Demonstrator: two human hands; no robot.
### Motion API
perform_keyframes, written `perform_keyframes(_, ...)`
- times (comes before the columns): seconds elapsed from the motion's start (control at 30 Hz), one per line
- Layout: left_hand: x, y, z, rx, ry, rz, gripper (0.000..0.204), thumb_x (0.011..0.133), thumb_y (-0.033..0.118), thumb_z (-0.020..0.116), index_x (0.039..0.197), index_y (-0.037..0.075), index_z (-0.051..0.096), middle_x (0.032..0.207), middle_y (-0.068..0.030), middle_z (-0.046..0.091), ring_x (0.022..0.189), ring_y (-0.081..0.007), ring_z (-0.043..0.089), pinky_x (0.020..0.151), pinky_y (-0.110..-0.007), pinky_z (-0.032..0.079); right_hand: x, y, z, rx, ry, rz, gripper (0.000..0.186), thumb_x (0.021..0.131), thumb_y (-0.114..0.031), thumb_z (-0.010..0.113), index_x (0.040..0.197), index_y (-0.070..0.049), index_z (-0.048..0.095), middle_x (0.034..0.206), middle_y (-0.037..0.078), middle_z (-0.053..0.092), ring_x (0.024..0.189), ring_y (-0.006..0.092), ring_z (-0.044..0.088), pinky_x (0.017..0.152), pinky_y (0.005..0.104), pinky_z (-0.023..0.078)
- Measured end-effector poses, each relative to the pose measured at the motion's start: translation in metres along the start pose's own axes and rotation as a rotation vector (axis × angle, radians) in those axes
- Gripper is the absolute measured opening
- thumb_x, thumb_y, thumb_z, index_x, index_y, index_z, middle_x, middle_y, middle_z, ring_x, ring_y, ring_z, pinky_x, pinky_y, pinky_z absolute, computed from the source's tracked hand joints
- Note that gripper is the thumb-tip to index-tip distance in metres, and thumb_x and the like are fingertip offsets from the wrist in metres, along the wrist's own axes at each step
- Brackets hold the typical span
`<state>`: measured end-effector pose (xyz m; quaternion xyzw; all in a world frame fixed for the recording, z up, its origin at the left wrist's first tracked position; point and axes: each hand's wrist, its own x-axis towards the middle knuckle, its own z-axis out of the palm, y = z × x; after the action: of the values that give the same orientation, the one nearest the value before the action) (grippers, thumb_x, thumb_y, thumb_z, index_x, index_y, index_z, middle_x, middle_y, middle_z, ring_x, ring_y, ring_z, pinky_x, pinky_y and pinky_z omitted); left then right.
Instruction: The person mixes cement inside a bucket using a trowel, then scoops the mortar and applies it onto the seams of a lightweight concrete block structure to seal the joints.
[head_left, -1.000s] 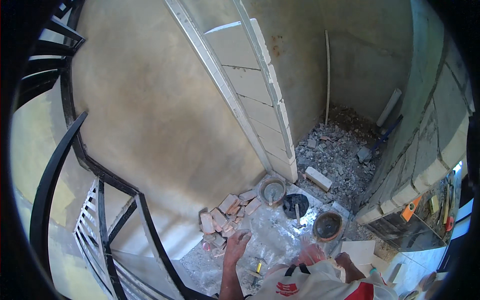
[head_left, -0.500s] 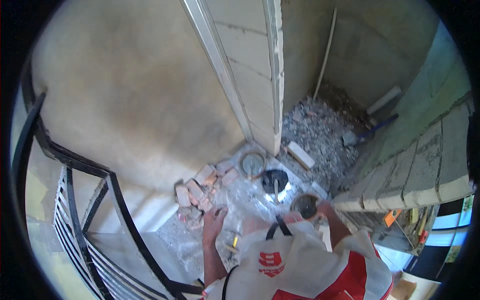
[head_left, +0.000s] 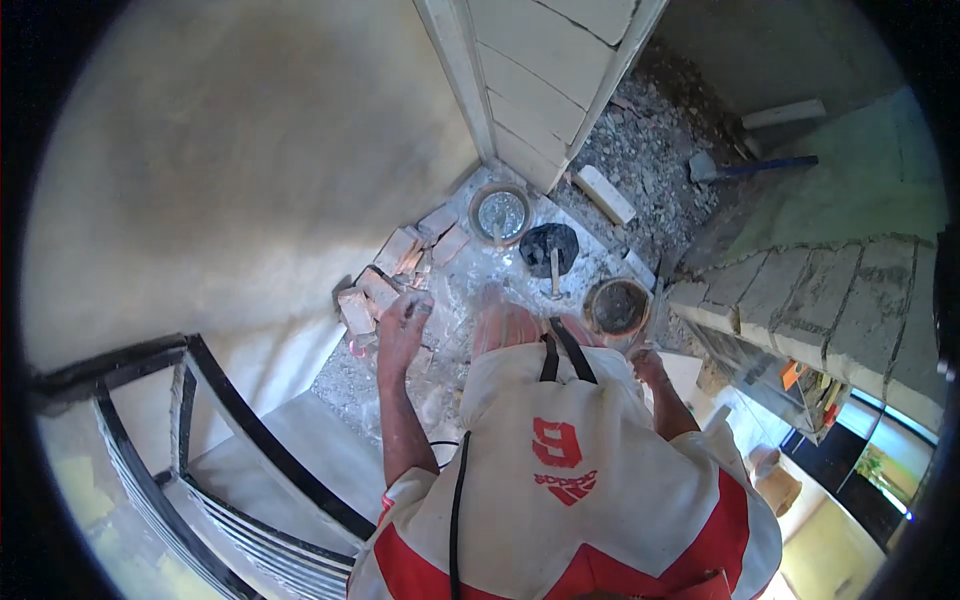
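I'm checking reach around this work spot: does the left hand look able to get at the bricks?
Likely yes: the left hand appears right beside the bricks, and nothing visible stands between them.

Two hands, left (head_left: pixel 405 312) and right (head_left: pixel 646 363); two round tubs (head_left: pixel 472 214) near the centre; one black container (head_left: pixel 540 246); one hammer (head_left: pixel 555 270); at upper right, one pale block (head_left: pixel 606 195), one white pipe (head_left: pixel 785 114), one blue-handled tool (head_left: pixel 765 166); several heaped bricks (head_left: pixel 357 311), uncountable
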<state>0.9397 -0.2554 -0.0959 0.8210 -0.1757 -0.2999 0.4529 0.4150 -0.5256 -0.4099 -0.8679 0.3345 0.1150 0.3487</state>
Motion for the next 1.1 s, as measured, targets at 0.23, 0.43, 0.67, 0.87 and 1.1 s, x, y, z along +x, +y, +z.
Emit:
perform_keyframes(0.23, 0.065, 0.001, -0.038, 0.027, -0.114, -0.059, 0.022, 0.088, 0.020, 0.060, 0.099, 0.001, 0.064, 0.088, -0.0035, 0.062, 0.085, -0.0121, 0.054, 0.080, -0.029, 0.043, 0.019, -0.126, -0.024, 0.145, 0.037, 0.340, 0.012, 0.080, -0.015, 0.060, 0.087, -0.006, 0.062, 0.070, 0.007, 0.060, 0.052, 0.0194, 0.057, 0.049, 0.0344, 0.048)
perform_keyframes(0.43, 0.103, 0.011, -0.034, 0.123, -0.262, -0.067, 0.027, 0.087, 0.023, 0.062, 0.102, 0.001, 0.063, 0.085, -0.0037, 0.061, 0.080, -0.0121, 0.054, 0.075, -0.028, 0.044, 0.052, -0.154, -0.011, -0.517, 0.290, -0.182, 0.014, 0.079, -0.014, 0.057, 0.089, -0.006, 0.063, 0.073, 0.012, 0.061, 0.064, 0.0252, 0.061, 0.063, 0.0394, 0.049)
perform_keyframes(0.67, 0.124, 0.024, -0.009, 0.233, -0.422, 0.033, 0.027, 0.087, 0.025, 0.063, 0.100, 0.001, 0.063, 0.086, -0.0069, 0.063, 0.082, -0.0136, 0.056, 0.075, -0.029, 0.045, 0.032, -0.201, 0.000, 0.285, 0.260, 0.533, 0.016, 0.081, -0.018, 0.057, 0.083, -0.005, 0.067, 0.088, 0.018, 0.065, 0.086, 0.0366, 0.061, 0.078, 0.0449, 0.048)
perform_keyframes(0.87, 0.117, 0.049, 0.021, 0.281, -0.545, 0.033, 0.024, 0.086, 0.019, 0.063, 0.102, 0.002, 0.063, 0.090, -0.0067, 0.063, 0.086, -0.0131, 0.056, 0.080, -0.029, 0.043, -0.034, -0.204, 0.033, 0.550, 0.355, 0.774, 0.015, 0.080, -0.018, 0.058, 0.079, -0.007, 0.068, 0.070, 0.014, 0.064, 0.067, 0.0260, 0.063, 0.064, 0.0383, 0.050)
perform_keyframes(1.1, 0.121, 0.074, 0.043, 0.166, -0.404, 0.154, 0.028, 0.083, 0.008, 0.059, 0.110, 0.004, 0.059, 0.104, -0.0082, 0.063, 0.101, -0.0158, 0.057, 0.088, -0.032, 0.043, -0.052, -0.176, 0.053, 0.460, 0.316, 0.766, 0.019, 0.083, -0.021, 0.055, 0.083, -0.006, 0.067, 0.067, 0.014, 0.065, 0.047, 0.0193, 0.060, 0.051, 0.0346, 0.049)
